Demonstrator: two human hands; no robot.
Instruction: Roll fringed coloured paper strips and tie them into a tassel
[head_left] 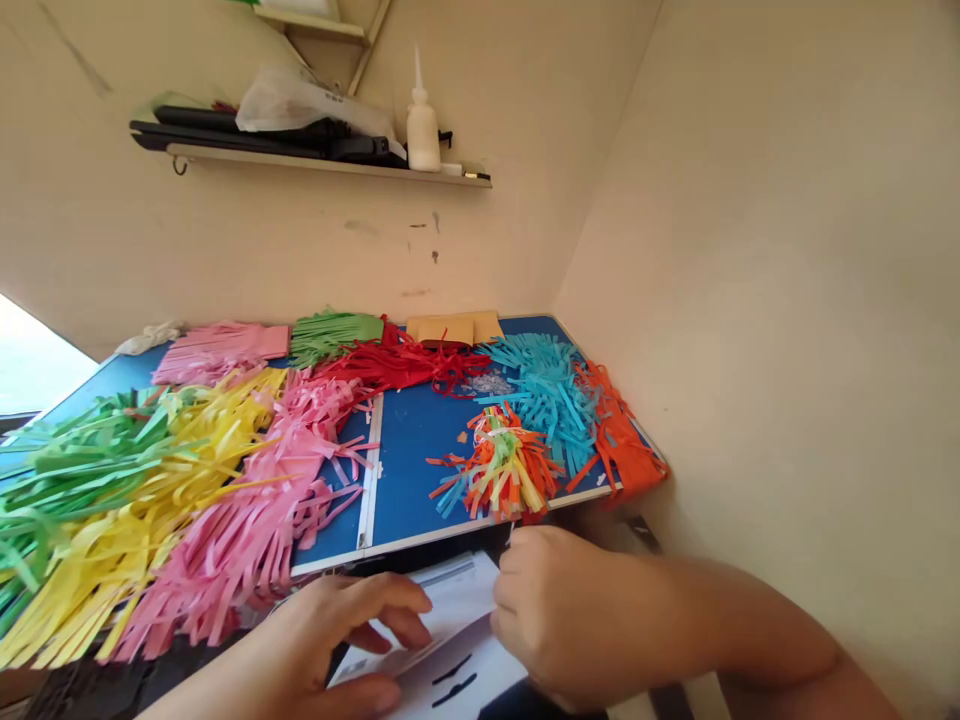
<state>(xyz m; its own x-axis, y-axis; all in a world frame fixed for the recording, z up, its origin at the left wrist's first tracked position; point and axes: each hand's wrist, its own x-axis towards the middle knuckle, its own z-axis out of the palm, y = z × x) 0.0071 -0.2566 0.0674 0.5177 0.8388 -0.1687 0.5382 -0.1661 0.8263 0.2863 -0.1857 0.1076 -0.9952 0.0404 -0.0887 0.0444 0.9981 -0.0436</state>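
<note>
White printed paper (457, 590) lies low in front of me, below the table's front edge, and two short black strokes show on its lower part. My left hand (345, 635) is over the paper's left side, thumb and fingers apart, with nothing between them. Closed in a fist, my right hand (544, 605) is at the paper's right edge. A thin pale tip pokes up above its fingers, too small to name. Just beyond the right hand, a multicoloured tassel bunch (506, 465) of orange, yellow, green and blue paper strips sits on the blue table (412, 500).
Fringed paper lies along the table: green (90, 460), yellow (180, 470), pink (247, 500), red (397, 360), light blue (551, 385) and orange (619, 435). Brown envelopes (454, 328) rest at the back. A wall shelf (322, 163) holds a glue bottle (423, 130).
</note>
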